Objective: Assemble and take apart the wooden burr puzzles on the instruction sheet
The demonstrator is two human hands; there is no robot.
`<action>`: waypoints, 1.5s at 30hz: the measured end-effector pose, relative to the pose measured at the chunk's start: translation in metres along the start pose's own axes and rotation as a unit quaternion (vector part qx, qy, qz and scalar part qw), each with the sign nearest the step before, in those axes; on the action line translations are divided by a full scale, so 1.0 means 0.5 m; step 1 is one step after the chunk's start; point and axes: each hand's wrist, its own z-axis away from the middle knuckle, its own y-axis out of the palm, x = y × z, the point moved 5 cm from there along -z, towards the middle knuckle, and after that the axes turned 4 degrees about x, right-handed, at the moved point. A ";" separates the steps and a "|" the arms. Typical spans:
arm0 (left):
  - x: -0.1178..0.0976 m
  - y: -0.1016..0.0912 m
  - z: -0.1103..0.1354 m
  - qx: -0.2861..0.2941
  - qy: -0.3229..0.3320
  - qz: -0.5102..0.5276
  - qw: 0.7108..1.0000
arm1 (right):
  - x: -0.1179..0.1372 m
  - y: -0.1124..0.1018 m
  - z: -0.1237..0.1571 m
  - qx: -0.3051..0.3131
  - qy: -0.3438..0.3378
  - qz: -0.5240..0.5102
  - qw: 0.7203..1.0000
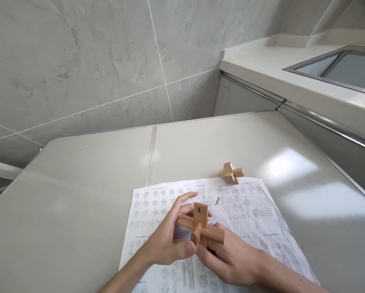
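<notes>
Between my two hands is a wooden interlocking puzzle [213,233], its bars crossing one another. One upright bar carries a black "2", and the bar to its left has a mark too. My left hand [173,238] holds the puzzle from the left, thumb at the lower front and fingers behind it, the index finger raised. From below and the right, my right hand [231,258] grips it, with some fingers hidden behind the wood. Beneath both hands lies a large instruction sheet [158,248] printed with rows of small diagrams.
A second wooden cross-shaped puzzle [231,173] sits at the sheet's far edge. The glossy pale table [78,195] has a seam running across it. Grey tiled wall [109,53] rises behind. At the right stands a white counter [261,65] with a metal-rimmed sink [307,70].
</notes>
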 end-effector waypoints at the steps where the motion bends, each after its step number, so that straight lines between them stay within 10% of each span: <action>1: -0.001 0.001 -0.001 0.000 0.001 0.001 1.000 | -0.001 0.001 0.000 -0.004 -0.001 0.002 1.000; 33: -0.001 -0.032 0.000 -0.103 0.037 0.059 0.992 | -0.052 -0.031 0.011 -0.148 0.107 -0.119 0.976; 45: -0.005 -0.039 -0.001 -0.097 0.086 0.025 0.991 | -0.044 -0.007 -0.012 -0.021 0.039 -0.587 0.808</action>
